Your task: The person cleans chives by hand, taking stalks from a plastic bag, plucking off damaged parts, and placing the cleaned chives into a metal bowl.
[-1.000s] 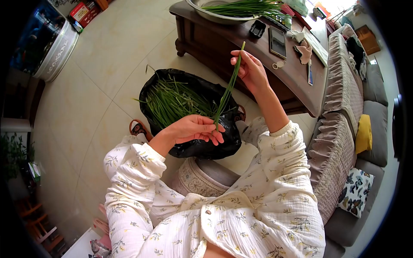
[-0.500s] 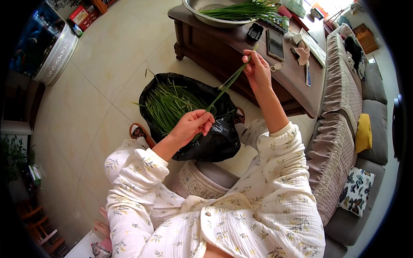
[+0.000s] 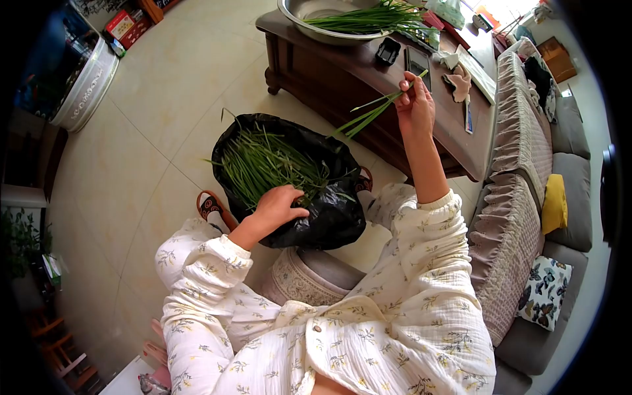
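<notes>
My right hand (image 3: 415,105) pinches a few long green stalks (image 3: 372,113) near their pale ends, in front of the table; their leafy ends point down to the left. My left hand (image 3: 280,205) is over the near edge of a black plastic bag (image 3: 336,217), with its thumb apart from its fingers. Its fingertips are partly hidden against the greens, so what it touches is unclear. Inside the open bag lies a heap of green stalks (image 3: 257,161). A metal basin (image 3: 296,18) with more green stalks (image 3: 362,18) stands on the table.
The dark wooden table (image 3: 355,69) also bears a black tray (image 3: 388,51), a phone (image 3: 417,60) and a blue-white tool (image 3: 468,115). On the right stands a sofa (image 3: 513,250). A round patterned stool (image 3: 299,276) is below the bag, between my legs.
My left hand has let go of the stalks and moved down left to the bag. My right hand has moved right with the stalks, which swing out to the left.
</notes>
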